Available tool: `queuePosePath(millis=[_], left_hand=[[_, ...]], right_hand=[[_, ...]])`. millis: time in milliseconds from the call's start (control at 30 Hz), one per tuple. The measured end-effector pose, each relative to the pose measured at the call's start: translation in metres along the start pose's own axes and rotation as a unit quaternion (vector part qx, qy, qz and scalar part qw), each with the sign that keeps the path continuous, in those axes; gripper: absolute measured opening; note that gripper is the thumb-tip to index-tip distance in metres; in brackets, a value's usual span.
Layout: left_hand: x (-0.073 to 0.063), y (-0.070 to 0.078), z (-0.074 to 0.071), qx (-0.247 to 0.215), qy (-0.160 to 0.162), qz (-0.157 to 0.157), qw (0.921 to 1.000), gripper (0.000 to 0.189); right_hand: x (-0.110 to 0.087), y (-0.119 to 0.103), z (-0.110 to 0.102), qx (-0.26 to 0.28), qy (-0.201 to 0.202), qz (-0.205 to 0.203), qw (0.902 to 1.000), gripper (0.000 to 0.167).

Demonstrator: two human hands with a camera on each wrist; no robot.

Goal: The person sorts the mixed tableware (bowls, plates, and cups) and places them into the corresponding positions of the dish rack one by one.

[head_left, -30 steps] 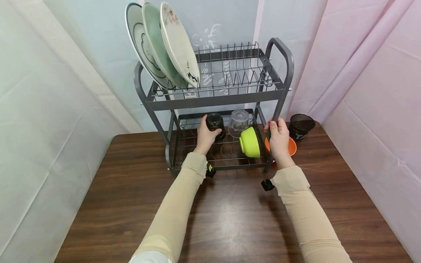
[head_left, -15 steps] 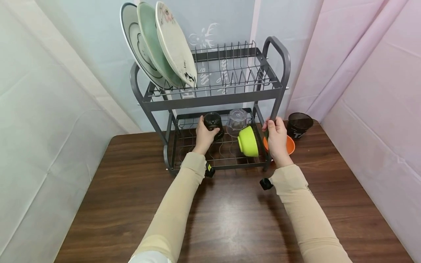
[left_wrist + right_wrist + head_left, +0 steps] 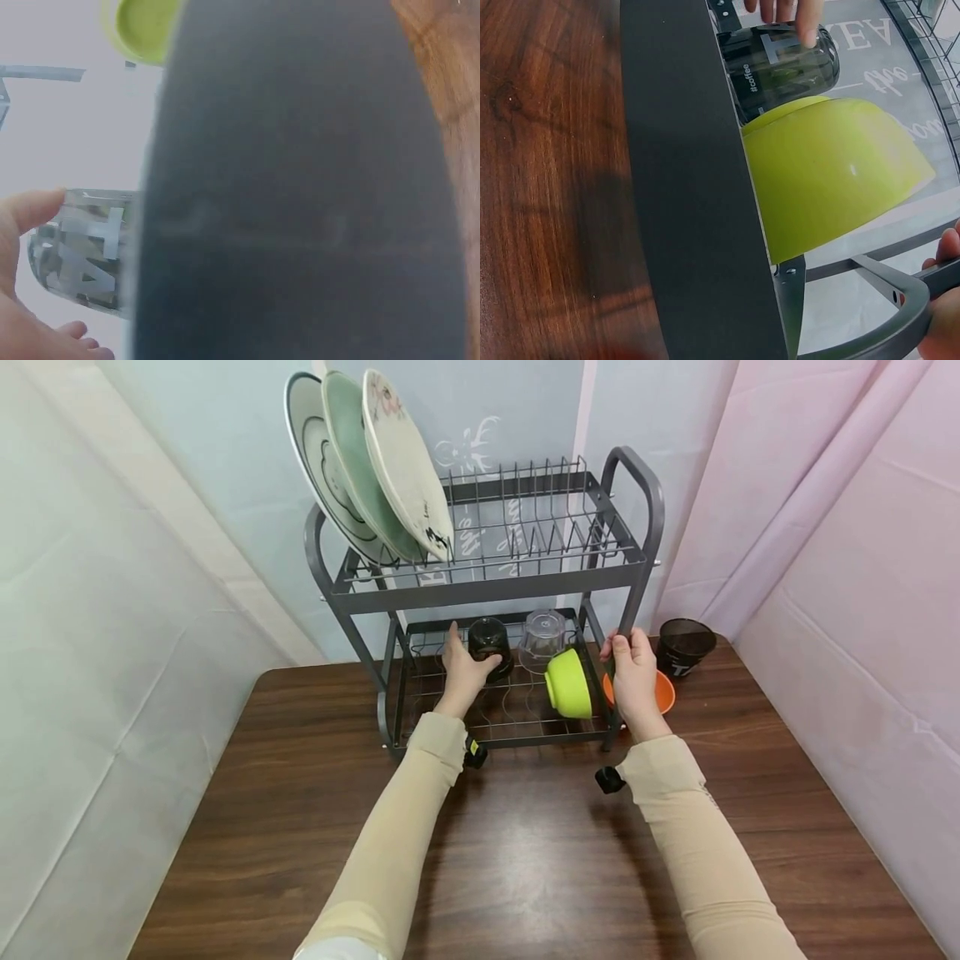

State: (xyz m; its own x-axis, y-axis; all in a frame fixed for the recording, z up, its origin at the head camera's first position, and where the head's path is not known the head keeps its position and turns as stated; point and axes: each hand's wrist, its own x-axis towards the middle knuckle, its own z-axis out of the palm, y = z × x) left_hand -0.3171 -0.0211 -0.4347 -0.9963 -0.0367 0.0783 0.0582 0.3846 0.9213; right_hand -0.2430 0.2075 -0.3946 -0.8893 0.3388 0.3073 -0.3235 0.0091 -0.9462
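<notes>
A smoky dark glass stands upside down on the lower tier of a grey dish rack. My left hand is beside it, with the thumb at the front of the glass and the other fingers spread off its left side. White lettering shows on the glass in the left wrist view. My right hand grips the rack's right front post. Between the two hands, a lime green bowl sits on its side on the lower tier. Behind the bowl is an upturned clear glass.
Three plates lean upright at the left of the upper tier. Right of the rack, an orange bowl and another dark cup stand on the wooden table. Fabric walls enclose the table's back and sides.
The fingers of my left hand have come away from the dark glass and spread to the left. My right hand keeps its grip on the post.
</notes>
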Motion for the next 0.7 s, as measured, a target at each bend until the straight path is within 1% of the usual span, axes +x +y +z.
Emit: queuePosePath(millis=[133,333,433,533,600,667,700], left_hand=[[-0.008,0.002,-0.004,-0.034,0.02,0.021,0.999,0.088],[-0.023,0.003,-0.012,-0.06,0.054,0.057,0.9951,0.078],[-0.033,0.002,-0.018,-0.064,0.079,0.089,0.9908,0.072],[-0.046,0.001,-0.026,-0.063,0.101,0.138,0.9832,0.068],[-0.053,0.0,-0.032,-0.056,0.114,0.178,0.9758,0.063],[-0.06,-0.003,-0.039,-0.044,0.132,0.225,0.9644,0.056],[-0.063,-0.005,-0.042,-0.037,0.151,0.253,0.9549,0.051]], right_hand=[[0.0,-0.001,0.0,-0.002,0.001,0.004,1.0,0.013],[0.0,-0.002,0.0,-0.011,-0.002,0.011,0.9999,0.012],[-0.001,-0.002,-0.001,-0.013,-0.004,0.018,0.9997,0.012],[-0.001,-0.001,0.0,-0.006,-0.003,0.017,0.9998,0.012],[-0.001,-0.001,0.0,0.0,-0.001,0.013,0.9999,0.012],[-0.001,-0.002,0.001,0.006,0.001,0.011,0.9999,0.012],[-0.001,-0.002,0.001,0.007,0.002,0.011,0.9999,0.012]])
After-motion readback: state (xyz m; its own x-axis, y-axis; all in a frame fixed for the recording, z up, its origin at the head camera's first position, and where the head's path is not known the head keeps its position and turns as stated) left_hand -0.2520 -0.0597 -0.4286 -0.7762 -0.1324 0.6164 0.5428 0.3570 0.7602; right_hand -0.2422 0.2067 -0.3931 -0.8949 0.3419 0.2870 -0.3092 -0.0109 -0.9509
